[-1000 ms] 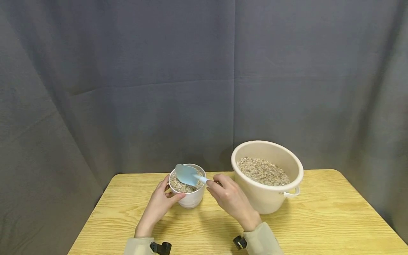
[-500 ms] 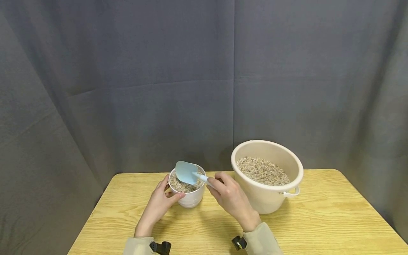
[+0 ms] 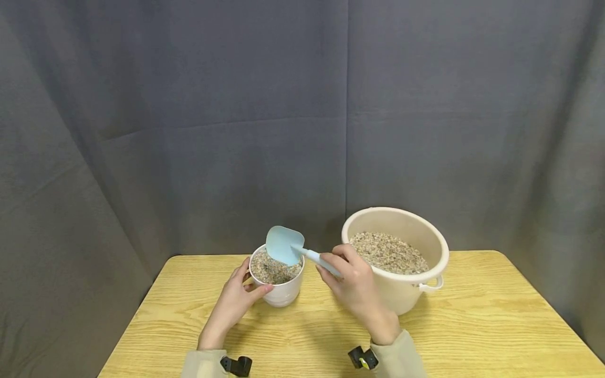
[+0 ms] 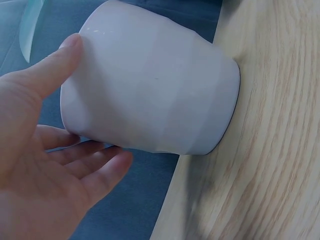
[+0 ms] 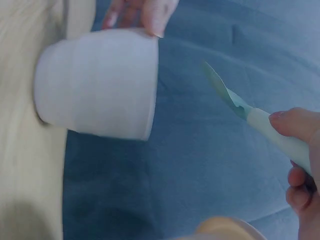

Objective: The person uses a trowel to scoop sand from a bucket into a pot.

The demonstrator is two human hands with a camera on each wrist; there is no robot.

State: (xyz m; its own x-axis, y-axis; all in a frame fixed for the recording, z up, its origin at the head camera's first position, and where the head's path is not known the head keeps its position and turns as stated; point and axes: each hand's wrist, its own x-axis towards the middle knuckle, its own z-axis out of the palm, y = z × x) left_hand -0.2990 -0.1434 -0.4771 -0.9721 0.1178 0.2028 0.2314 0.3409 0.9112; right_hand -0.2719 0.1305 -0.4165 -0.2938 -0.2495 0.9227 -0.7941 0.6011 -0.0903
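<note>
On the bench (image 3: pixel 472 315) | left hand (image 3: pixel 235 303) is gripping the white cup (image 3: pixel 278 283) | right hand (image 3: pixel 356 286) is pinching the blue scoop (image 3: pixel 283 245), blade pointing to 10 o'clock above the cup | bucket (image 3: pixel 402 294) at 3 o'clock

Two bare hands, left hand (image 3: pixel 233 306) and right hand (image 3: pixel 355 287), no rings or gloves. Pale beige fabric sleeves (image 3: pixel 399 358) reach to both wrists, cuffs loose. Small black clip-like camera mount (image 3: pixel 238 365) at left wrist. Matching black mount with yellow-green spot (image 3: pixel 363 358) at right wrist.
</note>
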